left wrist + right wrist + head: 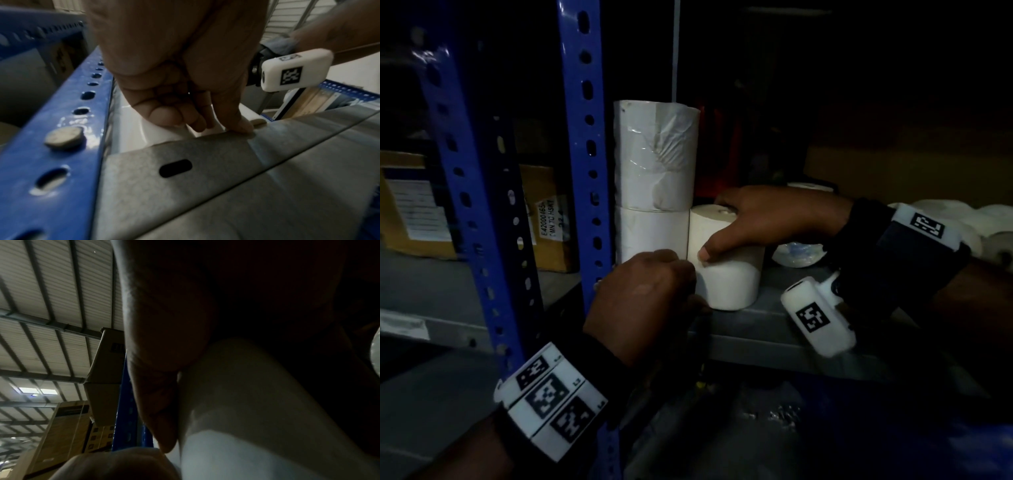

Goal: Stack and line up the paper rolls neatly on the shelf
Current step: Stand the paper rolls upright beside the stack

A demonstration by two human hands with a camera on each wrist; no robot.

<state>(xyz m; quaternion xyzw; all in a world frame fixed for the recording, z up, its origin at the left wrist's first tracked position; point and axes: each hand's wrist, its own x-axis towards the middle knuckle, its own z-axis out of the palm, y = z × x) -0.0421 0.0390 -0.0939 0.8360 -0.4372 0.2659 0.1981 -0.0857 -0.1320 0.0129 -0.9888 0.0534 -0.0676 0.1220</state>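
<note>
Against the blue upright (585,171), a plastic-wrapped paper roll (657,154) stands stacked on a plain white roll (650,236). A third white paper roll (729,281) stands upright on the grey shelf (774,342), touching the lower roll's right side. My right hand (717,228) grips this roll from above, thumb down its front and fingers over its top. In the right wrist view the thumb (160,402) lies along the roll (246,402). My left hand (654,291) curls round the roll's lower left at the shelf edge. Its fingertips (197,126) touch the white paper in the left wrist view.
Several loose rolls (798,253) lie further right and back on the shelf (226,162). Cardboard boxes (544,219) stand on the neighbouring shelf to the left, past a second blue post (465,192). Something red (719,150) stands in the dark behind the stack.
</note>
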